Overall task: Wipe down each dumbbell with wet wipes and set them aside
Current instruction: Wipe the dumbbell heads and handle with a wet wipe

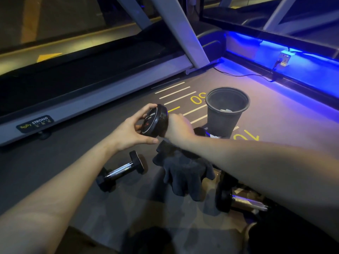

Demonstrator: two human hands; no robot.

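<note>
The left hand [134, 131] is gripping the raised dumbbell [155, 121] by its end only, the right hand's [178, 129] grip unclear; slipping, it could be dropping onto the floor [73, 162].

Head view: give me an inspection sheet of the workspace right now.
Surface: dark gym floor with yellow and white markings.
Job's things: round-headed dumbbell held up; hex dumbbell and round dumbbell on floor.
Clutter: dark cloth; black bin holding white scraps.
Hands: left hand grips the dumbbell head; right hand behind it, blurred, grip unclear.
Cables: black cable to wall socket.
Surroundings: treadmill, blue strip lighting.
</note>
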